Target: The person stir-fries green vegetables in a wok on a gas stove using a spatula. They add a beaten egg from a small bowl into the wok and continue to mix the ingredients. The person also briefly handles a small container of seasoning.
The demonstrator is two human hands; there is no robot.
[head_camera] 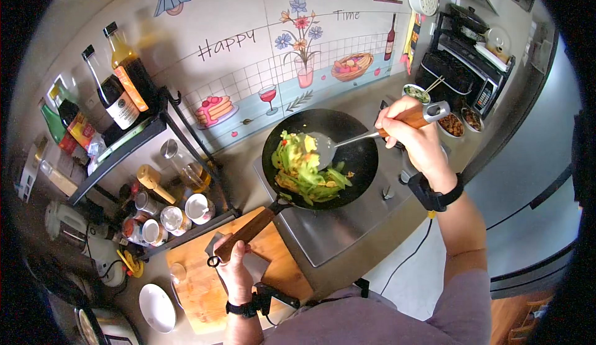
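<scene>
A black wok [358,177] sits on the steel stovetop, holding sliced green vegetables [316,184] mixed with yellow pieces that look like egg. My left hand [236,266] grips the wok's wooden handle [249,233], above the cutting board. My right hand [414,135] is closed round the wooden handle of a metal spatula [356,138]. The spatula's blade is inside the wok, against the heaped food. Beneath my left hand, a cleaver [258,263] lies on the wooden cutting board [293,270], its handle partly hidden.
A black rack [116,158] with sauce bottles and seasoning jars stands at left. A white plate [157,307] lies beside the board. Bowls of food [450,125], one with chopsticks, stand at right near a microwave oven [461,72]. Stove knobs [387,193] are in front of the wok.
</scene>
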